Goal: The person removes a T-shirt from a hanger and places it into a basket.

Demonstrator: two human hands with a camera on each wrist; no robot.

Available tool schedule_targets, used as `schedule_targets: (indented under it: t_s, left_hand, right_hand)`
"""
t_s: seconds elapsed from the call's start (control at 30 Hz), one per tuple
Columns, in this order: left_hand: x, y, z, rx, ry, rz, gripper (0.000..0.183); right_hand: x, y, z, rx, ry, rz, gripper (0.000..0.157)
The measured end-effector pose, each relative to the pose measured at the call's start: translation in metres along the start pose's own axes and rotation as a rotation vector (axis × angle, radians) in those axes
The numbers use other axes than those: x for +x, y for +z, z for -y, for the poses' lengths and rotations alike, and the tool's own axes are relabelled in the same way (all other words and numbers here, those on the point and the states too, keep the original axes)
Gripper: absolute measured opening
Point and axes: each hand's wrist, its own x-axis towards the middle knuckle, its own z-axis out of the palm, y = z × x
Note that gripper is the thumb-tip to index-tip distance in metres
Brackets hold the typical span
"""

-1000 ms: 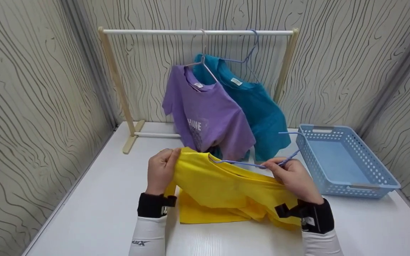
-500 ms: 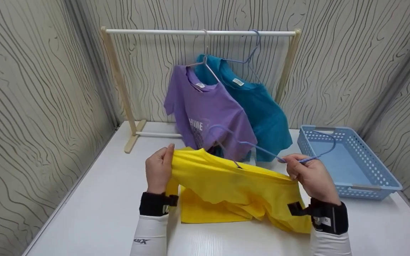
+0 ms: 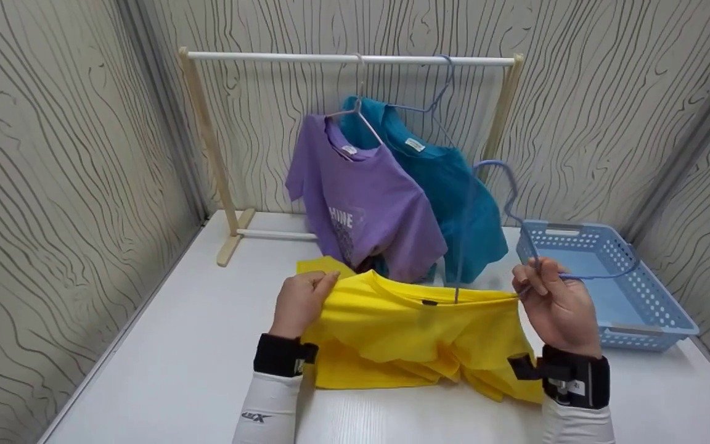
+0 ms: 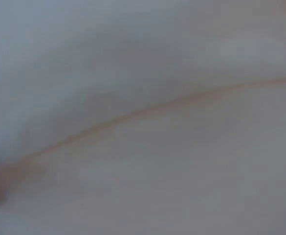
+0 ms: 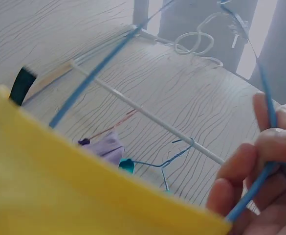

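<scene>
A yellow T-shirt (image 3: 404,327) is stretched between both hands above the white table, its neckline facing up with a small dark label inside. My left hand (image 3: 299,302) grips it at the left shoulder. My right hand (image 3: 561,308) holds a blue wire hanger (image 3: 511,191) near the shirt's right shoulder. One end of the hanger dips into the neckline, while other parts of the wire rise above the hand and stick out to the right. In the right wrist view the fingers (image 5: 238,164) curl round the blue wire beside the yellow collar. The left wrist view is only a pale blur.
Behind the shirt stands a wooden rack with a white rail (image 3: 281,57). A purple T-shirt (image 3: 379,191) and a teal T-shirt (image 3: 472,216) hang from it on hangers. A light blue perforated basket (image 3: 644,330) sits at the right, partly behind the right hand.
The hanger has turned in my right hand, its raised part swinging up and to the right. My right hand has moved right; my left hand keeps its grip on the T-shirt.
</scene>
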Motion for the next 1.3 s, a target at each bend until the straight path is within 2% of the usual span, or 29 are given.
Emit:
schedule_targets:
  t_s: [0.17, 0.3, 0.4, 0.5, 0.57, 0.63, 0.73, 0.77, 0.83, 0.93, 0.97, 1.0, 1.07, 1.13, 1.23, 1.3]
  left_hand:
    - [0.0, 0.007, 0.004, 0.031, -0.033, 0.072, 0.053]
    - [0.0, 0.01, 0.012, 0.065, -0.071, 0.118, 0.053]
    - [0.001, 0.012, 0.017, 0.084, -0.09, 0.139, 0.053]
    - [0.002, 0.014, 0.021, 0.103, -0.11, 0.14, 0.053]
    - [0.002, 0.014, 0.023, 0.12, -0.133, 0.134, 0.052]
    - [0.002, 0.014, 0.023, 0.141, -0.153, 0.115, 0.049]
    - [0.003, 0.015, 0.021, 0.155, -0.154, 0.056, 0.041]
    - [0.003, 0.015, 0.02, 0.161, -0.144, 0.025, 0.039]
    - [0.003, 0.014, 0.015, 0.146, -0.112, -0.042, 0.041]
    - [0.001, 0.011, 0.005, 0.068, -0.022, -0.142, 0.048]
    - [0.001, 0.01, 0.001, 0.024, 0.016, -0.168, 0.049]
    - [0.0, 0.009, -0.003, -0.025, 0.057, -0.187, 0.05]
    - [-0.002, 0.009, -0.011, -0.089, 0.152, -0.212, 0.053]
    - [-0.004, 0.009, -0.018, -0.098, 0.24, -0.208, 0.056]
    - [-0.008, 0.013, -0.025, -0.041, 0.351, -0.143, 0.051]
    - [-0.011, 0.015, -0.029, 0.008, 0.39, -0.062, 0.043]
  right_hand:
    - [-0.001, -0.009, 0.005, 0.514, -0.146, 0.135, 0.041]
    - [-0.004, -0.011, 0.012, 0.854, -0.247, 0.114, 0.039]
    - [-0.005, -0.009, 0.017, 0.968, -0.3, 0.061, 0.044]
    - [-0.006, -0.006, 0.019, 0.94, -0.306, 0.049, 0.043]
    - [-0.006, -0.004, 0.018, 0.846, -0.294, 0.069, 0.038]
    - [-0.006, -0.001, 0.018, 0.697, -0.284, 0.105, 0.035]
    - [-0.007, 0.004, 0.016, 0.349, -0.264, 0.107, 0.035]
    - [-0.007, 0.006, 0.016, 0.185, -0.254, 0.06, 0.035]
    - [-0.008, 0.013, 0.014, -0.208, -0.194, -0.115, 0.032]
    - [-0.007, 0.021, 0.009, -0.794, 0.047, -0.352, 0.032]
    - [-0.005, 0.024, 0.006, -0.945, 0.143, -0.395, 0.033]
    - [-0.002, 0.026, 0.002, -1.065, 0.22, -0.405, 0.035]
    - [0.003, 0.03, -0.008, -1.224, 0.317, -0.35, 0.036]
    - [0.007, 0.034, -0.019, -1.306, 0.364, -0.28, 0.034]
    - [0.011, 0.042, -0.033, -1.348, 0.39, -0.187, 0.029]
    - [0.013, 0.047, -0.041, -1.349, 0.401, -0.146, 0.027]
